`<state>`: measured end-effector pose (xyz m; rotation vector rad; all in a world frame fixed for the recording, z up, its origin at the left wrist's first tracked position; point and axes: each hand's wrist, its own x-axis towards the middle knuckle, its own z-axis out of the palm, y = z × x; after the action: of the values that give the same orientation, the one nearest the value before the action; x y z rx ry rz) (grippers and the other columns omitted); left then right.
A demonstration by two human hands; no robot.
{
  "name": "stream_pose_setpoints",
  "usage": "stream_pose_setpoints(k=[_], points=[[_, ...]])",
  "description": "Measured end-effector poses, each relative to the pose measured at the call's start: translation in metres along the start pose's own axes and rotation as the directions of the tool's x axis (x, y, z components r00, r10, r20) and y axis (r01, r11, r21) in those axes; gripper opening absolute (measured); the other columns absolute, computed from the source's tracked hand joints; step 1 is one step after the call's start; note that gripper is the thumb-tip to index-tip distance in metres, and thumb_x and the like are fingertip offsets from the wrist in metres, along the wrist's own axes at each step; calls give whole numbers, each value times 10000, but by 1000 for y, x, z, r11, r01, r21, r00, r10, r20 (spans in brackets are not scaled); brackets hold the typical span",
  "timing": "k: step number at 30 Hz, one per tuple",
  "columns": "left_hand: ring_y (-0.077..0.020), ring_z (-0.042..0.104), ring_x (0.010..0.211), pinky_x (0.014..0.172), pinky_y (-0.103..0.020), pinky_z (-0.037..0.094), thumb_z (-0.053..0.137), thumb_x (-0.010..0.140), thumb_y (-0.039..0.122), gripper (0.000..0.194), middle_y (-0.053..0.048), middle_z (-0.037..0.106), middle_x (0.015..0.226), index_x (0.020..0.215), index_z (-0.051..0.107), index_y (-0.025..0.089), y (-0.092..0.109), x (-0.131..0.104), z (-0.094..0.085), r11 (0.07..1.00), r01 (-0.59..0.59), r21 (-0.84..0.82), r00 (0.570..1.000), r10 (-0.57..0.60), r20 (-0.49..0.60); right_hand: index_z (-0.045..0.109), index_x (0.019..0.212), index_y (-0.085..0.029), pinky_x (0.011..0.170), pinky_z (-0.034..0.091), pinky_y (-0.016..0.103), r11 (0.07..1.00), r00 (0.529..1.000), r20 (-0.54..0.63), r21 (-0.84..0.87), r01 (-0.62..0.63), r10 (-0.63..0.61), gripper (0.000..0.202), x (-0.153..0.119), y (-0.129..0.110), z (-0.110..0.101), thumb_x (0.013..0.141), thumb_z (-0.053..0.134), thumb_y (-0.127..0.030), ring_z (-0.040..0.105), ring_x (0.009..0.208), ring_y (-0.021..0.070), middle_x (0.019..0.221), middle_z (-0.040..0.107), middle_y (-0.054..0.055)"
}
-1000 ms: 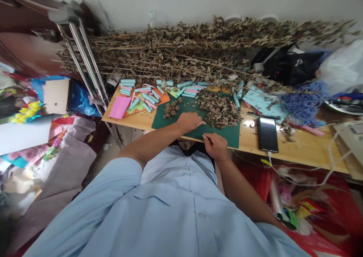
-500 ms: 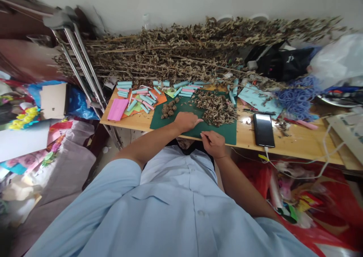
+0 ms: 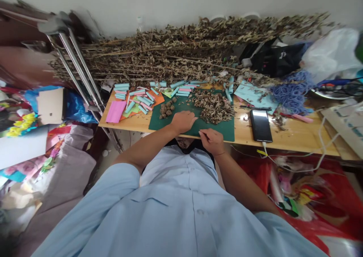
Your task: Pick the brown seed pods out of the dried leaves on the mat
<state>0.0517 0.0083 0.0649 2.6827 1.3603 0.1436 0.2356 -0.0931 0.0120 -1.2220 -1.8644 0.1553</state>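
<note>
A green mat [image 3: 227,131] lies at the front edge of the wooden table. My left hand [image 3: 183,121] rests on it with curled fingers, just right of several brown balls [image 3: 166,109]. My right hand [image 3: 212,140] is closed at the mat's front edge, thumb and fingertips together, below a heap of dried leaves [image 3: 217,107]. Whatever either hand holds is hidden or too small to name. The two hands are a little apart. Blue and pink paper rolls [image 3: 146,100] lie left of and behind the mat.
Long dried plant stalks [image 3: 170,64] lie along the wall. A phone [image 3: 261,125] with a white cable is right of the mat, near blue string [image 3: 292,92]. Pink paper [image 3: 116,112] lies at the table's left; metal legs [image 3: 75,64] stand beside it.
The view has shifted slightly. My left thumb, stretched out to the right before, now lies closer to the fingers. My right hand has hardly moved.
</note>
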Motion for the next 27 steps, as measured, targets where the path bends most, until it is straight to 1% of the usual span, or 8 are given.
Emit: stream_pose_setpoints(k=[4,9,12,18,20,23,25,27], points=[[-253,625,1030,828,-350,442,325,1046,409,420,-143,664,1058,1073,648,142,1,-1,0,1000,-7,26,1000,6,18,701,951,-196,693,523,300,1000,1000,5,-6,-5,5,89,0,0,0,943,619,-228,667,720,179,809,737,66],[-280,598,1050,822,-369,448,341,1034,460,431,-154,616,1116,1108,627,146,9,-3,-4,997,-12,71,1000,10,25,703,949,-192,680,508,297,1000,1000,14,-18,-16,16,99,0,-1,-1,945,614,-235,656,707,174,795,731,61],[-295,581,1070,822,-379,455,372,1027,450,403,-160,598,1126,1146,615,152,13,-3,-7,996,-12,87,999,8,46,703,947,-196,693,510,302,1000,999,23,-14,-25,25,105,0,-1,-1,948,609,-243,664,727,179,814,740,68],[-265,582,1094,829,-344,474,361,1037,350,344,-154,597,1130,1119,631,154,10,0,-10,991,-123,50,983,114,145,708,950,-201,695,523,310,999,999,31,-7,-43,43,144,0,-2,-1,963,584,-273,670,726,183,813,743,76],[-255,594,1087,833,-333,480,357,1040,342,349,-158,601,1131,1124,627,138,7,1,-9,992,-124,38,983,117,142,709,951,-200,696,525,311,999,999,34,-11,-40,40,153,1,-2,-1,967,578,-278,671,729,184,816,745,77],[-240,606,1079,842,-321,484,346,1046,347,364,-158,606,1141,1142,623,130,3,2,-4,997,-78,18,991,75,108,711,941,-200,695,527,310,999,999,33,-16,-40,41,155,1,-2,-1,968,579,-278,673,727,184,813,748,77],[-233,600,1099,855,-315,481,341,1047,331,359,-149,611,1154,1171,622,145,0,2,-1,998,-65,3,995,64,82,710,942,-199,700,528,308,999,999,30,-9,-39,40,143,0,-1,-1,964,587,-269,675,733,183,821,751,75],[-231,591,1120,858,-313,480,359,1036,277,332,-136,615,1172,1209,622,171,-2,1,2,998,-67,-3,996,67,64,708,948,-196,700,526,305,999,999,27,-3,-34,34,129,0,-1,-1,959,596,-260,675,739,181,830,752,72]])
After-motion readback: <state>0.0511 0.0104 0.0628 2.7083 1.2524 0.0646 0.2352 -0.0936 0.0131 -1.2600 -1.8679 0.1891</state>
